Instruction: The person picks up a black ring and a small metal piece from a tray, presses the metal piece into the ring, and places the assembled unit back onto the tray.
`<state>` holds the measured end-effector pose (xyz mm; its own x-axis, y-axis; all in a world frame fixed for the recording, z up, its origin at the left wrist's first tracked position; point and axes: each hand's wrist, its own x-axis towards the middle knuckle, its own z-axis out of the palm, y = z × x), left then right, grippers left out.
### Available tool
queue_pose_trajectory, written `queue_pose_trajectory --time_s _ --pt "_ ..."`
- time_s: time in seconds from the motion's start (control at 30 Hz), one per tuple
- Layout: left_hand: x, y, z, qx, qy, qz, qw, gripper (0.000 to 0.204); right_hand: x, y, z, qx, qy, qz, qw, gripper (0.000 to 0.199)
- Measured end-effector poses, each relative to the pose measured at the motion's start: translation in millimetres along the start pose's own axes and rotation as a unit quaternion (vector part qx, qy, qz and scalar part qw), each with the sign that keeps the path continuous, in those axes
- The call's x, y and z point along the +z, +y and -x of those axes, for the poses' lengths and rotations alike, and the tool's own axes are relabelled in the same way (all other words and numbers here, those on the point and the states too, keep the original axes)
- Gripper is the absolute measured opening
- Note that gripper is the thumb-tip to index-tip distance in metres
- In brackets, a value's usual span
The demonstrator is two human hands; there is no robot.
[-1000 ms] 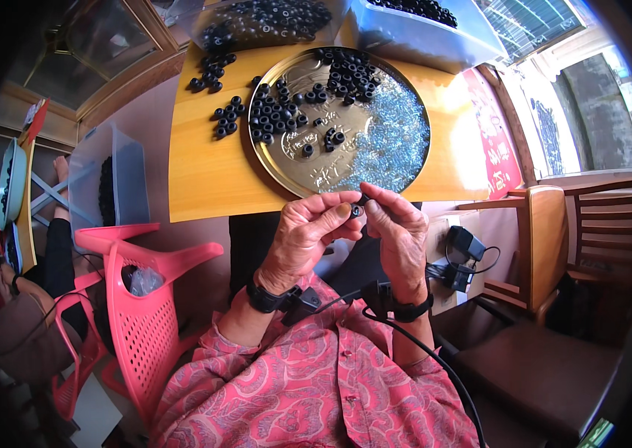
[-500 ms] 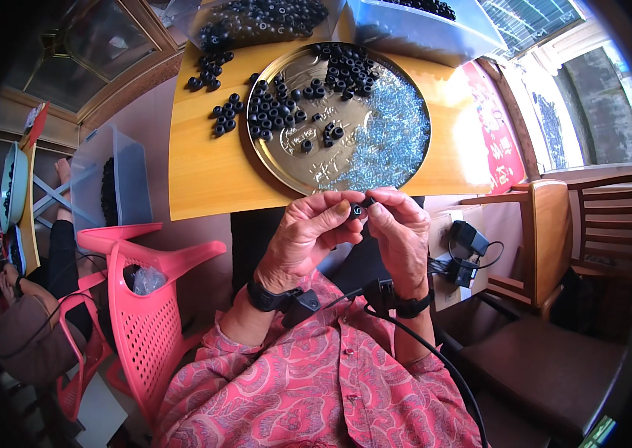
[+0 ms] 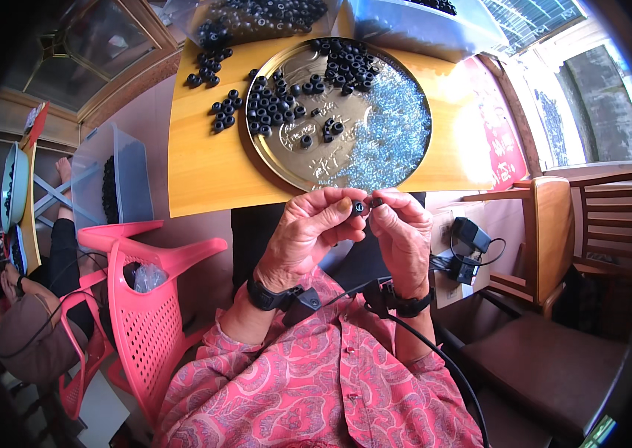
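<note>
Tray (image 3: 293, 163) as landmark: round, gold-coloured, lying on the wooden surface (image 3: 204, 175). Left hand (image 3: 316, 224), just off the tray's near rim on the wearer's side, grasps a black bead (image 3: 357, 208) between thumb and fingers, its hole facing up. Right hand (image 3: 399, 228), beside it and likewise off the near rim, pinches a small dark piece (image 3: 377, 202) at the fingertips; its exact shape too small to tell. Bead and dark piece close together, the two hands nearly meeting. On the tray: dark beads (image 3: 275, 110) grouped on the left and at the far edge, a few scattered mid-tray; clear bluish bits (image 3: 398, 123) spread thickly over the right part. Left of the tray, loose beads (image 3: 224, 110) in small clusters. Beyond the tray, two clear tubs, the left-hand one holding many dark beads (image 3: 271, 16), the right-hand tub (image 3: 420, 33) also with dark beads. Pink chair (image 3: 146, 328) well to the tray's left and nearer the wearer; wooden chair (image 3: 552, 239) to its right, also nearer.
</note>
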<state>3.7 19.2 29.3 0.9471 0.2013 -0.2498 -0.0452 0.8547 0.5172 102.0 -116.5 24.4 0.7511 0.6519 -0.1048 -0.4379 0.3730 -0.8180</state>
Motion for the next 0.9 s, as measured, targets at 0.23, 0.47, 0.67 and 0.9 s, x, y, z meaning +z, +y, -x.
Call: queue_pose_trajectory --time_s 0.23,0.47,0.67,0.9 --pt "-0.2 -0.9 -0.3 0.009 0.003 0.009 1.0 0.023 -0.3 6.2 0.5 -0.035 -0.011 -0.028 0.999 0.015" --pt "0.8 -2.8 -1.6 0.013 0.004 0.007 1.0 0.023 1.1 8.5 1.9 -0.065 -0.003 0.001 0.998 0.017" --pt "-0.3 -4.0 -1.7 0.024 0.005 0.004 1.0 0.022 6.3 8.6 1.7 -0.091 -0.009 0.034 0.995 0.018" --pt "-0.1 -5.9 -2.0 0.033 0.003 -0.003 0.999 0.023 5.5 11.3 1.4 -0.098 -0.007 0.037 0.994 0.018"
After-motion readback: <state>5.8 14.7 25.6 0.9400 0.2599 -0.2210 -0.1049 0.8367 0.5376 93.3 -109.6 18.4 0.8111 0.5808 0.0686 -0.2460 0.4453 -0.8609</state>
